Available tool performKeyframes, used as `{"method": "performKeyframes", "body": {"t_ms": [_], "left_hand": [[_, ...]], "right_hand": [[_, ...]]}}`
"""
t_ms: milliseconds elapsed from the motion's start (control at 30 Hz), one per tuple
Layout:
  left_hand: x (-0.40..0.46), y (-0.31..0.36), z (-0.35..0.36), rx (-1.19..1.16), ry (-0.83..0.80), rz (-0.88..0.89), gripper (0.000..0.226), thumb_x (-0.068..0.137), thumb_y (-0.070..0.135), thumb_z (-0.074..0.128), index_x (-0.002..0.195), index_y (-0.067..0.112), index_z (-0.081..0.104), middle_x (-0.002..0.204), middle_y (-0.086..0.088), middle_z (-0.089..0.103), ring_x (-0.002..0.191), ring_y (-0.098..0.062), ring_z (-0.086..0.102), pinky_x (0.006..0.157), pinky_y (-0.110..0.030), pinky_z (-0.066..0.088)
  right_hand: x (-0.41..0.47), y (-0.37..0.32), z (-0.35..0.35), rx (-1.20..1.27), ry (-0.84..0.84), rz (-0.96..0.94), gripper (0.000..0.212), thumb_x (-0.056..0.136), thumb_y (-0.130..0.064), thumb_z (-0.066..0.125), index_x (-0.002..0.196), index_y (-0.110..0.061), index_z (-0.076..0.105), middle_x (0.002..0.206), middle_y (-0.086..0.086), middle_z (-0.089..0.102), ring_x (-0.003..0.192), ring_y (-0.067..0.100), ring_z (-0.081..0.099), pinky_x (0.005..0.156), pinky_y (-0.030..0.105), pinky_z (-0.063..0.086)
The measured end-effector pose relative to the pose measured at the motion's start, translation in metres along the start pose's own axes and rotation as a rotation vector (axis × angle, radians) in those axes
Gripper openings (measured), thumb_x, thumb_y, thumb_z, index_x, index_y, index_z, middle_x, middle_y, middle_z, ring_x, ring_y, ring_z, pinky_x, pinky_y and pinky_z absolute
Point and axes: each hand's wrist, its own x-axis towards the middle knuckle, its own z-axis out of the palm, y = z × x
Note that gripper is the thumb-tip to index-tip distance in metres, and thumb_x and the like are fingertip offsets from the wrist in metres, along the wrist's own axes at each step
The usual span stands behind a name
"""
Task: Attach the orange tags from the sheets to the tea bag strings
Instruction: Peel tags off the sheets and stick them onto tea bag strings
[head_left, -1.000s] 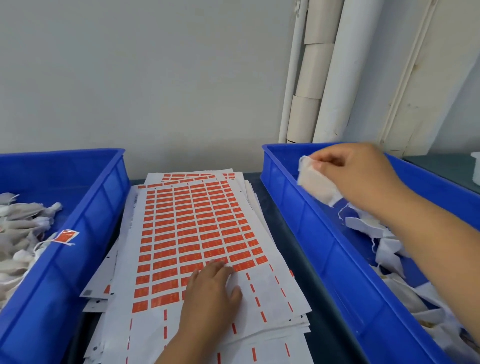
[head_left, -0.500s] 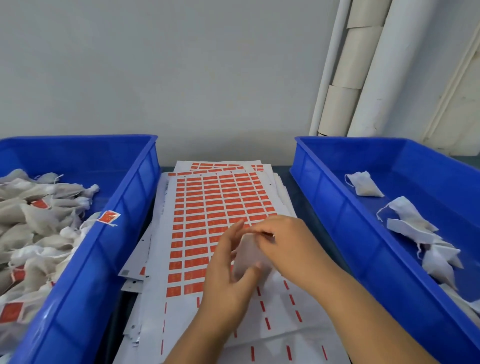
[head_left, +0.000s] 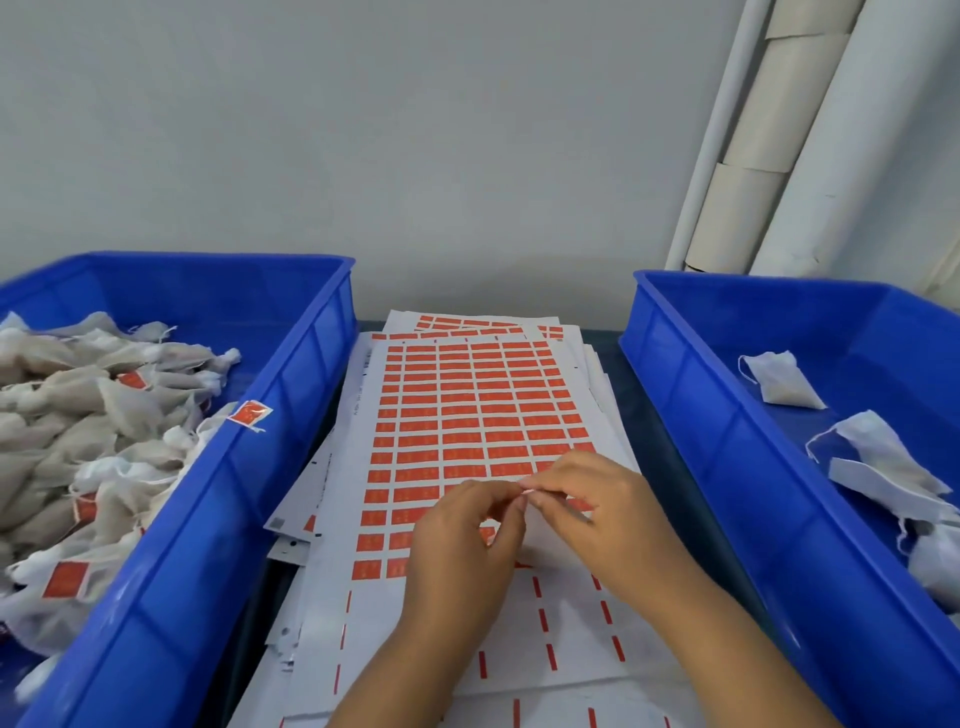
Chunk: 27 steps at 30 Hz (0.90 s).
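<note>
We judge the job well under way but far from over. The left bin (head_left: 291, 467), at nine o'clock, is heaped with tagged tea bags (head_left: 93, 426), while untagged tea bags (head_left: 878, 467) lie in the right bin (head_left: 691, 441) at three o'clock. The top sheet (head_left: 467, 415), at the centre of the surface, has its nearest rows stripped and many orange tags (head_left: 483, 395) left. Over its near half our left hand (head_left: 462, 535) and right hand (head_left: 592, 504) meet fingertip to fingertip, both pinching something thin and white (head_left: 525, 491), probably a string; the bag itself we cannot make out.
</note>
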Motion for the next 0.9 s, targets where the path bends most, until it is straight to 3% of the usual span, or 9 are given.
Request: {"method": "performKeyframes", "body": {"t_ms": [100, 233, 333, 433, 533, 600, 733, 800, 900], "left_hand": [[-0.001, 0.002, 0.002, 0.019, -0.014, -0.038, 0.028, 0.084, 0.029, 0.066, 0.073, 0.049, 0.049, 0.073, 0.036, 0.049, 0.078, 0.012, 0.054, 0.057, 0.0, 0.039], [0.001, 0.002, 0.001, 0.06, 0.018, -0.047, 0.025, 0.087, 0.03, 0.061, 0.076, 0.046, 0.045, 0.076, 0.033, 0.048, 0.075, 0.008, 0.052, 0.059, -0.002, 0.036], [0.003, 0.001, 0.0, 0.105, 0.088, -0.049, 0.016, 0.088, 0.03, 0.055, 0.087, 0.043, 0.046, 0.078, 0.035, 0.043, 0.074, 0.008, 0.05, 0.056, 0.0, 0.033], [0.006, -0.001, -0.002, 0.122, 0.216, -0.075, 0.012, 0.089, 0.028, 0.053, 0.089, 0.038, 0.047, 0.078, 0.033, 0.042, 0.071, 0.008, 0.049, 0.048, -0.001, 0.035], [0.009, -0.004, -0.006, 0.073, 0.305, -0.127, 0.01, 0.091, 0.026, 0.052, 0.089, 0.035, 0.049, 0.079, 0.028, 0.047, 0.072, 0.004, 0.052, 0.052, -0.003, 0.033], [0.011, -0.006, -0.007, 0.039, 0.335, -0.18, 0.008, 0.092, 0.025, 0.052, 0.091, 0.033, 0.05, 0.08, 0.026, 0.048, 0.072, 0.002, 0.054, 0.058, -0.005, 0.034], [0.013, -0.006, -0.008, -0.022, 0.338, -0.301, 0.012, 0.093, 0.026, 0.052, 0.087, 0.036, 0.05, 0.079, 0.025, 0.05, 0.068, 0.001, 0.055, 0.052, -0.005, 0.033], [0.014, -0.006, -0.009, -0.051, 0.334, -0.348, 0.015, 0.093, 0.027, 0.051, 0.082, 0.037, 0.05, 0.078, 0.023, 0.052, 0.067, 0.0, 0.057, 0.046, -0.003, 0.033], [0.018, -0.009, -0.012, -0.124, 0.385, -0.439, 0.017, 0.094, 0.028, 0.05, 0.079, 0.036, 0.05, 0.079, 0.021, 0.055, 0.066, -0.003, 0.06, 0.046, -0.005, 0.036]], "right_hand": [[-0.005, 0.004, 0.005, 0.115, 0.117, -0.006, 0.014, 0.084, -0.021, 0.069, 0.092, -0.032, 0.071, 0.089, -0.031, 0.058, 0.092, -0.007, 0.059, 0.079, 0.0, 0.042], [-0.009, 0.005, 0.009, 0.211, 0.143, 0.053, 0.027, 0.082, -0.025, 0.069, 0.08, -0.049, 0.058, 0.085, -0.033, 0.059, 0.095, -0.012, 0.056, 0.073, -0.001, 0.043], [-0.012, 0.009, 0.012, 0.235, 0.092, 0.119, 0.022, 0.083, -0.026, 0.069, 0.074, -0.043, 0.059, 0.081, -0.031, 0.061, 0.094, -0.015, 0.054, 0.071, -0.002, 0.042], [-0.014, 0.013, 0.013, 0.31, 0.038, 0.174, 0.014, 0.085, -0.028, 0.067, 0.074, -0.036, 0.063, 0.086, -0.032, 0.063, 0.093, -0.012, 0.056, 0.077, 0.004, 0.045], [-0.015, 0.015, 0.011, 0.347, -0.036, 0.188, 0.011, 0.087, -0.031, 0.064, 0.076, -0.033, 0.064, 0.09, -0.034, 0.063, 0.094, -0.011, 0.057, 0.078, 0.007, 0.046], [-0.015, 0.014, 0.012, 0.381, -0.139, 0.221, 0.011, 0.089, -0.035, 0.06, 0.079, -0.032, 0.064, 0.092, -0.033, 0.064, 0.094, -0.012, 0.057, 0.075, 0.007, 0.049], [-0.016, 0.014, 0.013, 0.403, -0.314, 0.285, 0.004, 0.089, -0.032, 0.063, 0.089, -0.036, 0.061, 0.092, -0.033, 0.064, 0.09, -0.013, 0.059, 0.063, 0.002, 0.046], [-0.017, 0.015, 0.011, 0.434, -0.338, 0.322, 0.013, 0.084, -0.031, 0.069, 0.09, -0.039, 0.061, 0.093, -0.027, 0.065, 0.086, -0.005, 0.064, 0.064, 0.008, 0.049], [-0.016, 0.017, 0.007, 0.39, -0.403, 0.366, 0.006, 0.083, -0.034, 0.069, 0.086, -0.034, 0.064, 0.095, -0.025, 0.065, 0.088, 0.005, 0.064, 0.068, 0.012, 0.049]]}}
